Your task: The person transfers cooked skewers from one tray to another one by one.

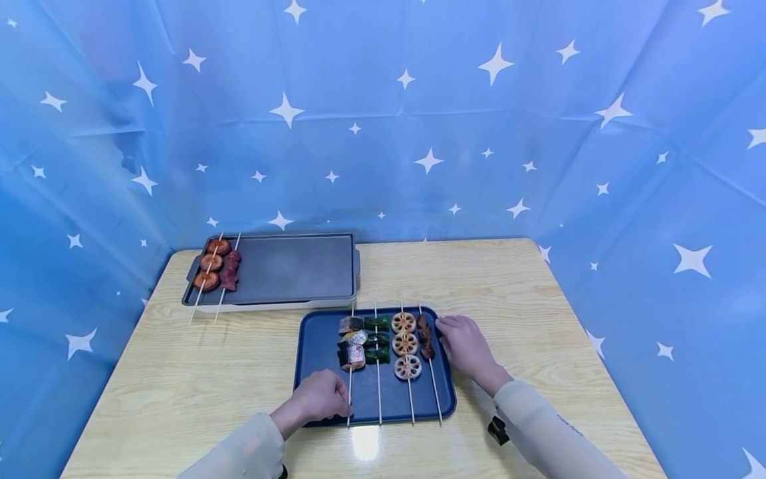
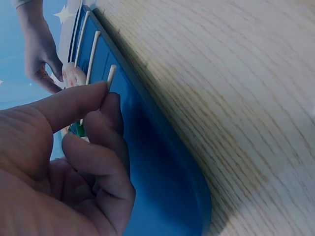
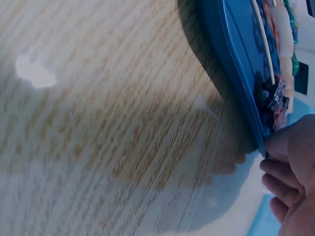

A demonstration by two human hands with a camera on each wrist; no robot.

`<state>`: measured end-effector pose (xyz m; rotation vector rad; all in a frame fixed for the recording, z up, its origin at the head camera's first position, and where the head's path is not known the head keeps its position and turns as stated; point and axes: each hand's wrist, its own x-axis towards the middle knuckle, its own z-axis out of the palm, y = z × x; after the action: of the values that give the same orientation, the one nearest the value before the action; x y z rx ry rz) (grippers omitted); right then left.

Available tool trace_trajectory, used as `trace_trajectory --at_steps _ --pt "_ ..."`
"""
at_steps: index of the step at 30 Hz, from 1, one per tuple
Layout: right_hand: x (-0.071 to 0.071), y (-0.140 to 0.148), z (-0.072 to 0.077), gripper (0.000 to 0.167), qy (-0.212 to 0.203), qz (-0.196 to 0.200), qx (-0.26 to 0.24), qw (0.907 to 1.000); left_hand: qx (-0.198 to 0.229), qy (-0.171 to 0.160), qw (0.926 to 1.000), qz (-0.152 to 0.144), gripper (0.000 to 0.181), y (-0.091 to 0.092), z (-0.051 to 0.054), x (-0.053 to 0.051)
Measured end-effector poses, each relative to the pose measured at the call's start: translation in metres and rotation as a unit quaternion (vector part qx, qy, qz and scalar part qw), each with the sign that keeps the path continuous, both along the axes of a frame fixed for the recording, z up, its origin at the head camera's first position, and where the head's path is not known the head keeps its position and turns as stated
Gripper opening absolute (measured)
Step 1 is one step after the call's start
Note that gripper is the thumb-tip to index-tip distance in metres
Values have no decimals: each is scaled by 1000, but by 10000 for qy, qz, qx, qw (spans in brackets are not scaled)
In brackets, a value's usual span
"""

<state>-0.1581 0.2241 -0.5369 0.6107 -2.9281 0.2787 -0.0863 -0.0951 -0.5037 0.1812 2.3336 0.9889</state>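
Table, pale wood-grain | dark rectangular griddle, pale base, back left | navy round-cornered tray, nearer, centre | right hand: thumb and fingers gripping tray's far right corner | left hand: thumb and forefinger pinching wooden stick's near end, silver-and-pink fish-like skewer, leftmost in tray

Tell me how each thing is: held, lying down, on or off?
Blue tray: on the table, gripped at far right corner
Silvery skewer: in the tray, stick pinched
Green skewer: lying in the tray
Lotus skewer: lying in the tray
Brown skewer: lying in the tray
Griddle: uncovered; on or off, can't tell
Round-slice skewer: lying on the griddle
Dark red skewer: lying beside it
Left hand: pinching the silvery skewer's stick
Right hand: gripping the tray
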Motion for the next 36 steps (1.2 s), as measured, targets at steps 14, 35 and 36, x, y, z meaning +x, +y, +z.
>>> trace_trajectory --at_steps 14,35,36 --pt "-1 0 -1 35 93 35 -16 9999 257 -111 9996 53 12 -8 9 -5" --pt "-1 1 -1 34 280 163 -113 9994 532 78 9927 1076 18 -70 44 -44" --pt "-1 1 -1 34 286 173 -109 9994 528 88 9922 1124 19 -74 46 -45"
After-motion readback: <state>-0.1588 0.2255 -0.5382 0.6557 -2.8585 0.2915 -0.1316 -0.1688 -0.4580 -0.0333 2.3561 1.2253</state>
